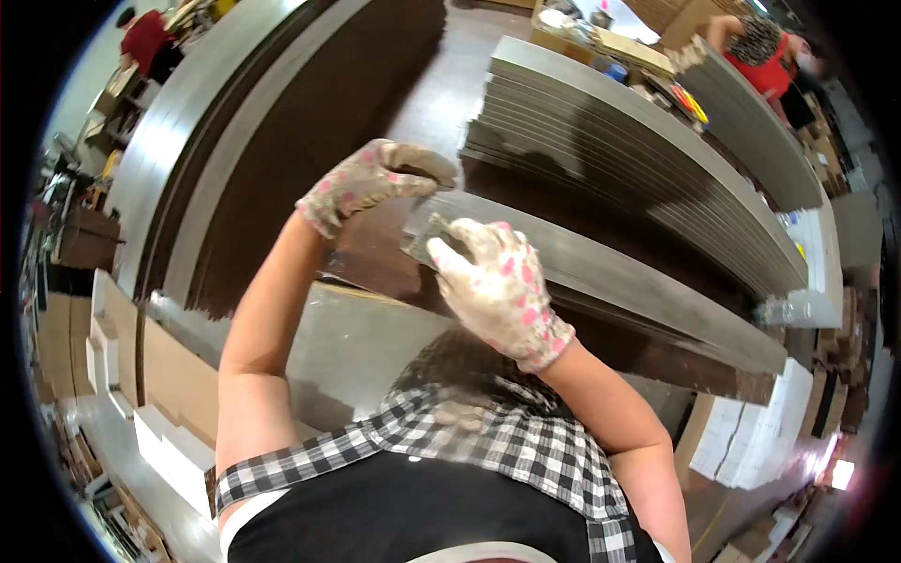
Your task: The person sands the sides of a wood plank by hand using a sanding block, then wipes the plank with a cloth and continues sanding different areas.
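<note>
Both my hands wear off-white gloves with pink spots. My left hand (380,180) is raised by the near left end of a long grey board edge (601,263). Its fingers are curved with a gap between them and the thumb, and nothing shows in them. My right hand (497,286) is closed, thumb against fingers, on a small grey piece (435,233) at that same end. The glove hides much of the piece, so its kind cannot be told. The grey edge runs off to the right above a dark brown face (638,342).
Behind stands a stack of grey-edged boards (619,122). More long brown boards (282,141) with grey edges stand at left. Cartons (178,375) lie at lower left, white sheets (751,427) at right. One person (150,42) works far left, another (765,66) far right.
</note>
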Motion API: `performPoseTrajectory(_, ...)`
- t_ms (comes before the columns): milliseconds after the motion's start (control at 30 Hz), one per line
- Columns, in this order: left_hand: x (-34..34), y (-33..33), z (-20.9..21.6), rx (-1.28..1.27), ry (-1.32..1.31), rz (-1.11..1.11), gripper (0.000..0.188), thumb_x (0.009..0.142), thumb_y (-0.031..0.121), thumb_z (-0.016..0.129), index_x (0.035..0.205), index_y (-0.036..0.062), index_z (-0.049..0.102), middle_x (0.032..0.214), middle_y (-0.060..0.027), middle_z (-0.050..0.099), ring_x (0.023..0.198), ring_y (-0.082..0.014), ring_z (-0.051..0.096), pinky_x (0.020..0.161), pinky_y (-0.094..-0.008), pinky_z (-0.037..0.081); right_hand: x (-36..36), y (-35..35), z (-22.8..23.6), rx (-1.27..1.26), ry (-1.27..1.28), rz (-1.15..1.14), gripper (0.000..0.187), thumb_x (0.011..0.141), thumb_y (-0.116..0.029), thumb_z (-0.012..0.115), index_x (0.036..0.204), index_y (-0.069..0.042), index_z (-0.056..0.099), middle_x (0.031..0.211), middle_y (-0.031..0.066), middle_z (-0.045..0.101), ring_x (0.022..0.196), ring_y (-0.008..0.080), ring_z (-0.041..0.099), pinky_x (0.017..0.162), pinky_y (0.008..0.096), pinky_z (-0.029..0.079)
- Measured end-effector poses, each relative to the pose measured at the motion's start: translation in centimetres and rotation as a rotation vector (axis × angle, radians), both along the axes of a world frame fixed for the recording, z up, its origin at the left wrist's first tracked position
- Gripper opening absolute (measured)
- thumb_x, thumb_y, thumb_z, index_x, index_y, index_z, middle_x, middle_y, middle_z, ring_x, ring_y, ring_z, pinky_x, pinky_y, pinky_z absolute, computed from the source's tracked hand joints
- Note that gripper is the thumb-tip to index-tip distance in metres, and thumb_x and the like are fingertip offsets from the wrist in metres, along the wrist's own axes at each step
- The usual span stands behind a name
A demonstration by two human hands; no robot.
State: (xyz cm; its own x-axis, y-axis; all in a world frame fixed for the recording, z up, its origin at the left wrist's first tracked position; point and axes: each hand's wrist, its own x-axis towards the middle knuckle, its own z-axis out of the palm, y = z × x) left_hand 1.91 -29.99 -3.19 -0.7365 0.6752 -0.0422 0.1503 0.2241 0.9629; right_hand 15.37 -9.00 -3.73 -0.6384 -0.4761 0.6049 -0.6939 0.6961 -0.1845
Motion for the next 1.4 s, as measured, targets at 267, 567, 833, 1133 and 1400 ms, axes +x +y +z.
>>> performPoseTrajectory(267,2.2,1.2,0.6,0.004,0.082,0.279,0.036,0.092,0.015,0.067,0.123,-0.0026,0.067,0.112,-0.0088,0.072,0.107,-0.0168,0.065,0.098,-0.0305,0.048,14.0,18.8,-0.2,-0.137,-0.026,-0.766,0.04,0.071,-0.004,0.078,0.111,-0.008,0.07,0.112,0.0146,0.063,0.104,0.0325,0.063,0.089,0.0421,0.055)
performPoseTrajectory(567,13.6,24.7,2.1,0.308,0.355,0.271,0.043,0.098,0.001,0.057,0.141,0.0002,0.053,0.134,-0.0104,0.061,0.124,-0.0192,0.058,0.106,-0.0337,0.044,14.0,22.2,0.0,-0.273,-0.1,-0.552,0.037,0.081,-0.019,0.077,0.116,-0.01,0.071,0.117,0.0146,0.063,0.105,0.0302,0.06,0.088,0.0457,0.052)
performPoseTrajectory(833,13.8,25.7,-0.4,-0.018,0.296,0.322,0.028,0.098,0.002,0.059,0.125,0.0009,0.066,0.105,-0.0076,0.071,0.097,-0.0145,0.065,0.09,-0.029,0.052,25.4,45.6,-1.1,-0.193,-0.007,-1.315,0.025,0.085,-0.012,0.074,0.109,-0.007,0.068,0.111,0.0139,0.063,0.105,0.0306,0.061,0.093,0.0438,0.051)
performPoseTrajectory(1133,13.6,25.8,0.1,0.036,0.207,0.346,0.026,0.103,0.006,0.055,0.126,-0.0003,0.066,0.105,-0.0056,0.07,0.096,-0.0115,0.064,0.089,-0.0267,0.051,27.3,52.7,-2.0,-0.217,0.109,-1.446,0.035,0.082,-0.011,0.078,0.114,-0.004,0.067,0.11,0.0144,0.063,0.104,0.0323,0.06,0.096,0.0441,0.049)
performPoseTrajectory(1400,13.4,23.6,1.4,0.366,0.314,0.647,0.033,0.108,0.016,0.047,0.134,0.0012,0.061,0.105,-0.008,0.07,0.099,-0.015,0.065,0.093,-0.0306,0.051,18.1,30.1,-1.0,-0.281,-0.069,-0.647,0.044,0.073,-0.01,0.082,0.115,-0.011,0.071,0.116,0.0116,0.061,0.101,0.0281,0.063,0.085,0.0421,0.056)
